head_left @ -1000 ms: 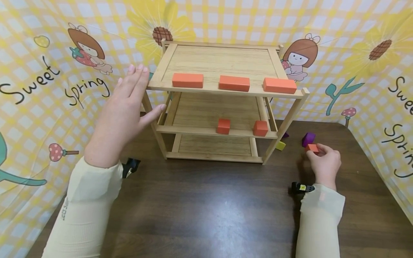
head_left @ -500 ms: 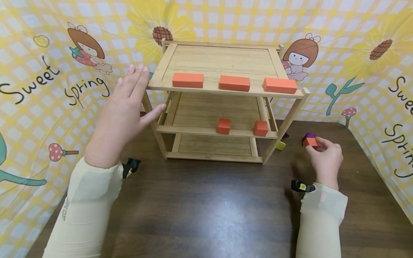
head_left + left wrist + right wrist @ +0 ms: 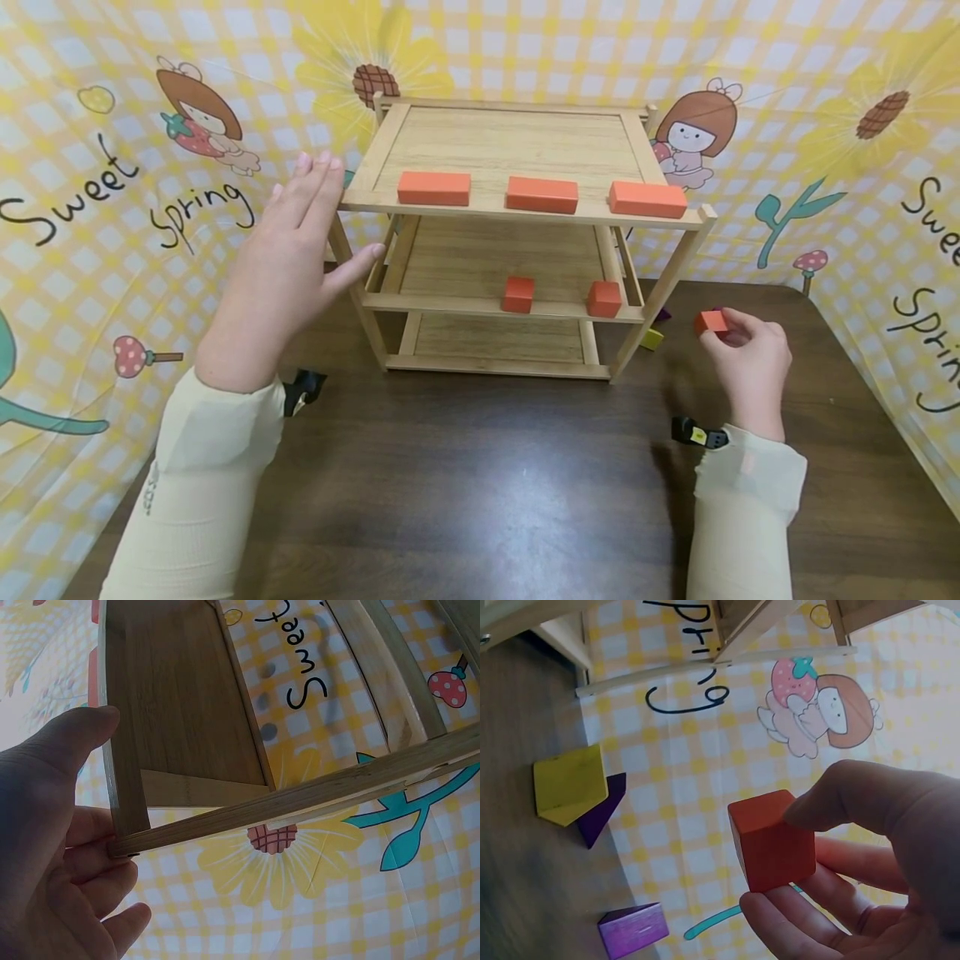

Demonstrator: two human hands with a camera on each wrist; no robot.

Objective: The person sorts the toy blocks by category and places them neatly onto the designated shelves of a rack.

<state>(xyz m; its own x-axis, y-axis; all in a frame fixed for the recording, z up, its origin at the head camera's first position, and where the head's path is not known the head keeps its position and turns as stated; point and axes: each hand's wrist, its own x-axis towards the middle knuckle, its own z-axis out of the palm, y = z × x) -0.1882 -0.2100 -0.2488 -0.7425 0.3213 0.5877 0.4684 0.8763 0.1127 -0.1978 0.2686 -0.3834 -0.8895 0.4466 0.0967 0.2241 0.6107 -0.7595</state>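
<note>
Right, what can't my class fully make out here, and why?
Head view: most of the purple triangular block, behind the held red block.
Right wrist view: dark purple pointed block, partly behind yellow angular block.
Left wrist view: red oblong blocks, mostly behind the wooden shelf.
Head view: pale sleeves, cut off by bottom edge.

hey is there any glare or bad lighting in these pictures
Head view: glare on the dark tabletop, soft shadow beside the right sleeve; left wrist view: dim, upper left corner washed out; right wrist view: dim, yet the held orange block shows clear edges.
</note>
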